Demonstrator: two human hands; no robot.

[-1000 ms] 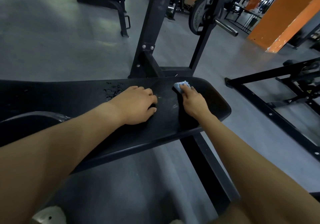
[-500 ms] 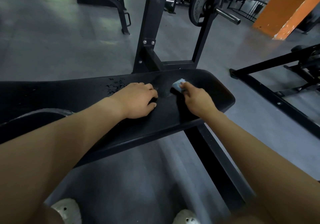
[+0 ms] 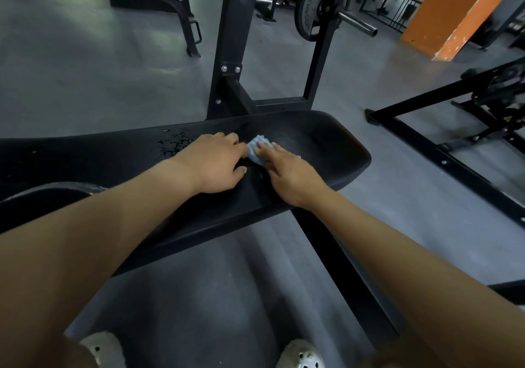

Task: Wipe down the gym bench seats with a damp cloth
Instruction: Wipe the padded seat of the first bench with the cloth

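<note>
You are pressing a blue cloth point(image 3: 256, 148) onto the black bench surface point(image 3: 326, 146) with your right hand point(image 3: 287, 174), its fingers point(image 3: 267, 146) lying nearly straight across the cloth. Your left hand point(image 3: 216, 163) is resting just beside it, fingers loosely bent and gripping nothing. Water droplets point(image 3: 173, 143) are sitting on the surface left of that hand. A weight plate point(image 3: 308, 7) is hanging on the rack point(image 3: 233, 41) behind.
</note>
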